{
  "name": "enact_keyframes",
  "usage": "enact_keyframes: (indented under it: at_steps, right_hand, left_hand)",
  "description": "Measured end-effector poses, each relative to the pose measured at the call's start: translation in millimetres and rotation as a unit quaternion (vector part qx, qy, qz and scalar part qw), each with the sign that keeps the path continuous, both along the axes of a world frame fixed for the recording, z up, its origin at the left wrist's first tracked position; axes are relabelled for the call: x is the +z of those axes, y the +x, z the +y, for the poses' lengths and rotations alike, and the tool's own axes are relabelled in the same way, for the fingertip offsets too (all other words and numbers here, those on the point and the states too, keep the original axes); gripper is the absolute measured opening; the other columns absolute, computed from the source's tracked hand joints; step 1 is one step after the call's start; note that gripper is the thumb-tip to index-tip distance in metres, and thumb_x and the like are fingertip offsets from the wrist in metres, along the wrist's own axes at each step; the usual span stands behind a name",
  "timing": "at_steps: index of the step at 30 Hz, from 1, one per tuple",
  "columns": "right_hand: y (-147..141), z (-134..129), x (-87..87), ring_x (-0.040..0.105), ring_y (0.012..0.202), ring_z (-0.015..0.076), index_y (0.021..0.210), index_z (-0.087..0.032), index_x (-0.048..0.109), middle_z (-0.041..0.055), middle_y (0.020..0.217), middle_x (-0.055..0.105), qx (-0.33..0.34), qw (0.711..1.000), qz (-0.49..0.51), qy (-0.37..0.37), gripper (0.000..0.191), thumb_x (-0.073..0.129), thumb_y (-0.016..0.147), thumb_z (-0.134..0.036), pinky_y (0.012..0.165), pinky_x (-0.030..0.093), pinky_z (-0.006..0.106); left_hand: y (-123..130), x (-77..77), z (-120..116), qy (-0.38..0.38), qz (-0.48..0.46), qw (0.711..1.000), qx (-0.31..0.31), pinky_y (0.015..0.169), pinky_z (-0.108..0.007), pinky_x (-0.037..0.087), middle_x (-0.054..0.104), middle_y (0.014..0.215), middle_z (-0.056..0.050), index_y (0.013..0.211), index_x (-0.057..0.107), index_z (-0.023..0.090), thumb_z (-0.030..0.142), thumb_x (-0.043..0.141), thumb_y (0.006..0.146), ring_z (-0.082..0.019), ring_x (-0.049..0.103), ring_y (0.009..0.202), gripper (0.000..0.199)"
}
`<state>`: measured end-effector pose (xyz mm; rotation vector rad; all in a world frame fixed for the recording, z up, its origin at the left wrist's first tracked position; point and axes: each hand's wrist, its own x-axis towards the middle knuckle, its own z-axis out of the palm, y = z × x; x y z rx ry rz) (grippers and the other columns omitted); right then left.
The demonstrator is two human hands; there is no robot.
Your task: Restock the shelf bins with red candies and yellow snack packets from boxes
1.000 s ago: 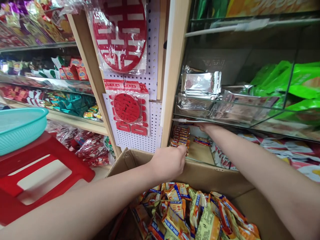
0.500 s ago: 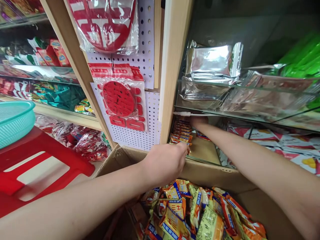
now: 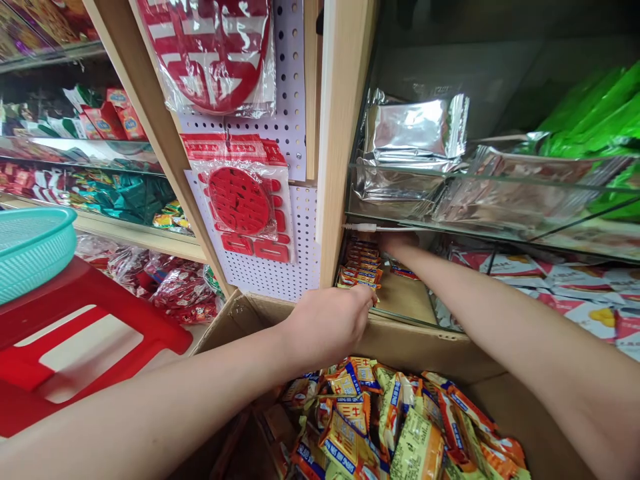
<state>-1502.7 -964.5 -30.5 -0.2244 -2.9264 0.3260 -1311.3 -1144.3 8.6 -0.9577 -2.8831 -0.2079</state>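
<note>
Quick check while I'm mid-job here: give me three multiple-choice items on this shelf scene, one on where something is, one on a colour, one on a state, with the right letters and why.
1. Where is the right hand?
A. Deep in the lower shelf compartment, under the glass shelf
B. Inside the cardboard box
C. On the red stool

2. What colour is the plastic basket on the red plastic stool?
A. Yellow
B. Turquoise
C. Black

3. What state is the brown cardboard box in?
A. Taped shut
B. Flattened
C. Open, with orange and yellow snack packets inside

Answers:
1 A: the forearm runs into the compartment and the hand sits just below the glass.
2 B: the mesh basket is plainly turquoise.
3 C: the flaps are open and the packets lie heaped inside.
</note>
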Motion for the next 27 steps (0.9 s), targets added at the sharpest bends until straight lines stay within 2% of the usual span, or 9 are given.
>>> enact_keyframes:
  at_steps: [5, 11, 17, 22, 24, 27]
  right_hand:
    - [-2, 1, -4.6, 0.053, 0.096, 0.0291, 0.106, -0.017, 0.056, 0.0137, 0.112, 0.054, 0.022, 1.000, -0.004, -0.005, 0.047, 0.040, 0.076, -0.048, 0.072, 0.043, 0.036]
    - [0, 13, -2.3, 0.050, 0.101, 0.0270, 0.108, -0.018, 0.055, 0.0117, 0.113, 0.054, 0.062, 0.998, -0.007, -0.002, 0.051, 0.050, 0.069, -0.051, 0.080, 0.041, 0.035]
    - [0, 26, 4.1, 0.055, 0.091, 0.0271, 0.094, -0.014, 0.062, 0.0132, 0.091, 0.062, 0.054, 0.998, -0.037, -0.005, 0.036, 0.056, 0.069, -0.039, 0.073, 0.044, 0.035]
    - [8, 21, 5.5, 0.058, 0.080, 0.0290, 0.078, -0.013, 0.065, 0.0135, 0.080, 0.064, 0.064, 0.996, -0.058, -0.017, 0.030, 0.065, 0.060, -0.037, 0.067, 0.046, 0.036]
    - [11, 17, 5.7, 0.057, 0.083, 0.0302, 0.077, -0.012, 0.065, 0.0143, 0.083, 0.064, 0.078, 0.995, -0.047, -0.031, 0.031, 0.066, 0.059, -0.038, 0.070, 0.045, 0.036]
    - [11, 12, 4.5, 0.053, 0.094, 0.0288, 0.086, -0.016, 0.064, 0.0109, 0.096, 0.062, 0.102, 0.992, 0.001, -0.067, 0.032, 0.062, 0.064, -0.039, 0.079, 0.042, 0.035]
  left_hand:
    - [1, 0.4, 1, -0.003, -0.003, 1.000, 0.003, 0.054, -0.028, 0.041, 0.062, 0.073, -0.004, 0.094, 0.047, 0.021, 0.029, 0.020, 0.085, -0.020, 0.060, 0.066, 0.029]
    - [2, 0.3, 1, -0.003, 0.000, 1.000, 0.002, 0.054, -0.028, 0.041, 0.062, 0.072, -0.003, 0.095, 0.047, 0.022, 0.028, 0.020, 0.085, -0.020, 0.060, 0.066, 0.029]
    - [2, 0.6, 0, -0.004, -0.010, 1.000, 0.010, 0.056, -0.028, 0.042, 0.063, 0.076, -0.003, 0.100, 0.046, 0.023, 0.029, 0.021, 0.085, -0.020, 0.060, 0.069, 0.030]
    - [2, 1.6, 1, -0.007, -0.015, 1.000, 0.011, 0.056, -0.028, 0.041, 0.063, 0.075, -0.003, 0.100, 0.046, 0.023, 0.029, 0.021, 0.085, -0.020, 0.060, 0.069, 0.030]
    - [3, 1.7, 1, -0.008, -0.013, 1.000, 0.011, 0.055, -0.028, 0.041, 0.062, 0.074, -0.003, 0.098, 0.047, 0.022, 0.029, 0.020, 0.085, -0.020, 0.060, 0.068, 0.030]
    - [3, 1.9, 1, -0.011, -0.015, 1.000, 0.013, 0.054, -0.028, 0.040, 0.061, 0.072, -0.004, 0.095, 0.047, 0.021, 0.029, 0.020, 0.085, -0.020, 0.059, 0.066, 0.030]
